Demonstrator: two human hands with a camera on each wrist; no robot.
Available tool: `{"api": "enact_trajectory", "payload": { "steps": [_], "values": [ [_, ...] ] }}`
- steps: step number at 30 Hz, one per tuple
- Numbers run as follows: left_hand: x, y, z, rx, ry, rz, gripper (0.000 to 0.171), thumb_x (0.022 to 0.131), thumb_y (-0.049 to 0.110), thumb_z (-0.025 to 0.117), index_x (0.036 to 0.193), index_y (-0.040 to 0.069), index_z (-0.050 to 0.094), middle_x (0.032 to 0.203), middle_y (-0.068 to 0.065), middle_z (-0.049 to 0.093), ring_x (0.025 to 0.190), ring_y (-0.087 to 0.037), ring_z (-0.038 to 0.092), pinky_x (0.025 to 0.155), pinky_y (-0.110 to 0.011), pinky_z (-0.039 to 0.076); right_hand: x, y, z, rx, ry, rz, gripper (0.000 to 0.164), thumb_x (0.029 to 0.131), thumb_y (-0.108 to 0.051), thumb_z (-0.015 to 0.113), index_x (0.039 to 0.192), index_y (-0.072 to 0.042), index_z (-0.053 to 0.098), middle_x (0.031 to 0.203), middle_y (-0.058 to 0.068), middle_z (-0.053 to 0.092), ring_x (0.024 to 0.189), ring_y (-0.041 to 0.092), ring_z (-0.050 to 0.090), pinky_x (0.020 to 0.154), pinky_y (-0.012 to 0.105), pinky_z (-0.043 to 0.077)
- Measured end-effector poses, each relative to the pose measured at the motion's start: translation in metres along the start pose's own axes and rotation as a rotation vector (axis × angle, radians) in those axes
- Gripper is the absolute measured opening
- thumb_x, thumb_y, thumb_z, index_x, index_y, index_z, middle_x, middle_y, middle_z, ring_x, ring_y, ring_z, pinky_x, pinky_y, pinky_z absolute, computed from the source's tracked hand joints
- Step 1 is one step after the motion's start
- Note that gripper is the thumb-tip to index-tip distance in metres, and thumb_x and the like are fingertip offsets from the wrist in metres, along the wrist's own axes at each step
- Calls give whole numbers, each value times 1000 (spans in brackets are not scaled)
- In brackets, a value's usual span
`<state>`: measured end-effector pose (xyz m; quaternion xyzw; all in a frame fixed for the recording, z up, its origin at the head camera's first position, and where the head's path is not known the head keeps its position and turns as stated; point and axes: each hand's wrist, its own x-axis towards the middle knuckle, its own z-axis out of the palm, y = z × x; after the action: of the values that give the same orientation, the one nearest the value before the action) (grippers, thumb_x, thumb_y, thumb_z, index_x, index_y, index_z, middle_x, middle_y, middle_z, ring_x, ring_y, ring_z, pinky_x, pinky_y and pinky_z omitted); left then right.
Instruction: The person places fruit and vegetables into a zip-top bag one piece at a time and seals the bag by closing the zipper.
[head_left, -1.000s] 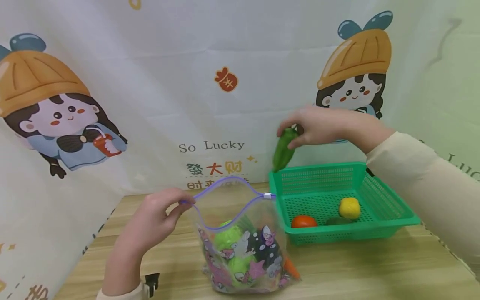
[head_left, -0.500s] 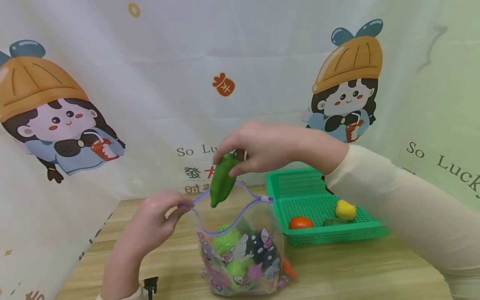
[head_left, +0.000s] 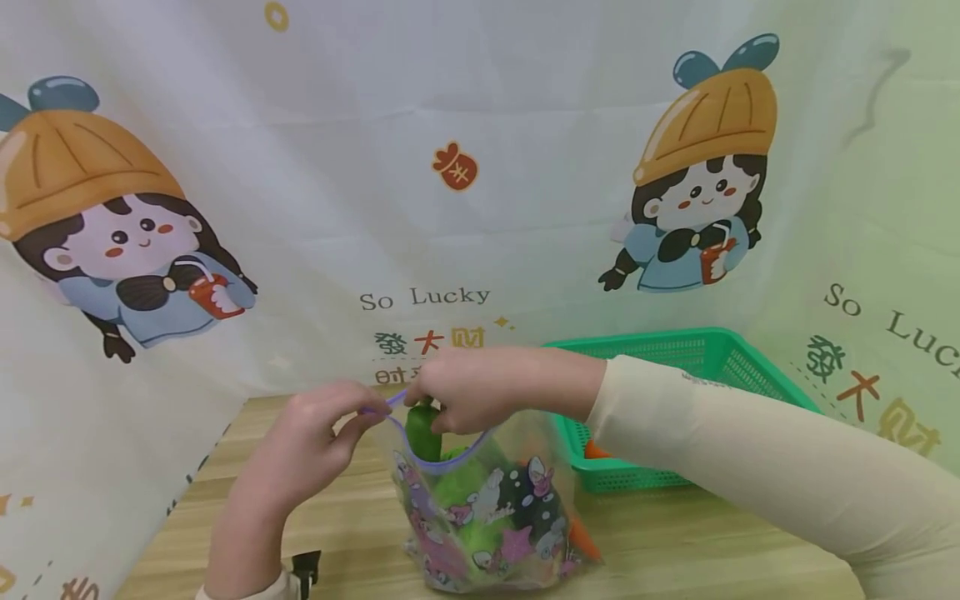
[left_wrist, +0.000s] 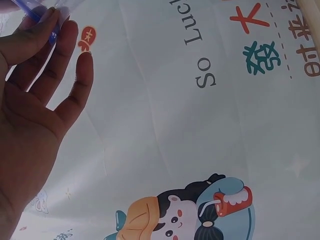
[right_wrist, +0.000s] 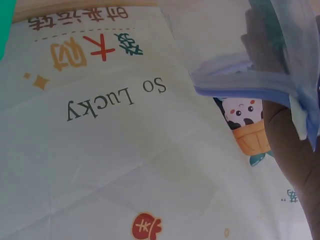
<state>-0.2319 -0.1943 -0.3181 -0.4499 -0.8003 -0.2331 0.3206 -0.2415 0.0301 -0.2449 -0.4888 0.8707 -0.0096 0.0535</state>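
At the open bag (head_left: 516,542), the right grip (head_left: 476,387) pinches a green pepper (head_left: 423,434), the left grip (head_left: 324,429) the purple rim (head_left: 440,468).

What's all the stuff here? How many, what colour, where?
Table: one, tan, lower middle
Zip bag: one, clear, purple-rimmed, on the table
Pepper: one, green, in the bag's mouth
Shapes: count unclear, light green and dark, in the bag
Pointed thing: one, orange, bag's lower right
Basket: one, green, right of the bag
Half-hidden thing: one, orange, in the basket
Backdrop: one, whitish, behind the table
Cartoon figures: two, many-coloured, on the backdrop
Small fitting: one, black, by left wrist
Sleeves: two, cream, on arms
Left hand: one, bare, pinching bag's rim
Right hand: one, bare, holding the pepper
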Motion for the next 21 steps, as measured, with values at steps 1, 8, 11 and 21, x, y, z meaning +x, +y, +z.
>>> {"api": "enact_trajectory", "payload": {
  "steps": [1, 8, 11, 21],
  "values": [
    [1, 0, 0, 0, 2, 4, 26, 75, -10, 74, 89, 12, 71, 89, 4, 69, 85, -11, 64, 73, -22, 52, 0, 0, 1, 5, 9, 10, 40, 93, -11, 62, 133, -6, 56, 121, 1, 64, 103, 9, 60, 86, 21, 50],
    [3, 2, 1, 8, 14, 21, 30, 73, -11, 75, 89, 14, 70, 89, 5, 69, 86, -8, 62, 71, -25, 53, -4, -1, 2, 63, 198, 32, 17, 93, -10, 63, 109, -9, 67, 100, -3, 68, 88, 6, 62, 75, 17, 51],
    [3, 2, 2, 10, 23, 23, 29, 73, -10, 76, 88, 15, 70, 88, 5, 69, 85, -8, 62, 70, -23, 52, -3, -1, 4, 66, 234, -10, 8, 92, -8, 64, 95, -10, 71, 87, -6, 67, 75, 2, 59, 69, 15, 49],
    [4, 4, 4, -5, 13, 35, 28, 73, -9, 76, 89, 14, 71, 88, 4, 69, 84, -10, 62, 70, -25, 52, -1, -3, 18, 0, 90, -87, 14, 89, -8, 65, 87, -17, 76, 81, -13, 68, 70, -3, 57, 64, 11, 47]
  ]
}}
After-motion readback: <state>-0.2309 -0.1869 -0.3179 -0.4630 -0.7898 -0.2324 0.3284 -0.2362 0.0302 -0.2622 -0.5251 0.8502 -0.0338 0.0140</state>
